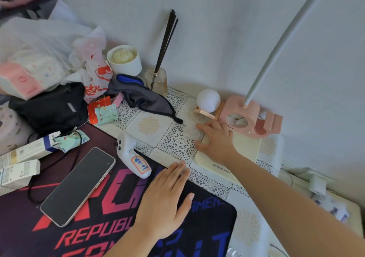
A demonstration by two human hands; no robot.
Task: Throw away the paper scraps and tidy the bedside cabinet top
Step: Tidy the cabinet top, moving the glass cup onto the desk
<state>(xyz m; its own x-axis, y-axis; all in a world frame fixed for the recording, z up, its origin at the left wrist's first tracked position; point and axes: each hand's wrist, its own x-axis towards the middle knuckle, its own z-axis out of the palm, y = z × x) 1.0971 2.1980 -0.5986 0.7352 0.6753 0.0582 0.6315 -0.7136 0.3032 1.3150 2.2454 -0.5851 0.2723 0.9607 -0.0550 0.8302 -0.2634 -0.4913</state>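
A small crumpled whitish paper scrap (192,132) lies on the lace-patterned cabinet top (150,126). My right hand (216,141) reaches over a cream flat device (247,152). Its fingertips and thumb bracket the scrap and touch it, and the scrap still rests on the surface. My left hand (164,203) lies flat and empty on the dark printed mouse pad (94,231). Green wrappers (105,113) (71,140) and a red packet (95,108) lie to the left.
Left side is crowded: plastic bags (39,49), black pouch (51,108), two cartons (25,152), phone (79,185), white controller (131,154). At the wall stand a candle (124,59), reed diffuser (156,78), eye mask (138,93), ball lamp (208,99) and pink clock (249,116).
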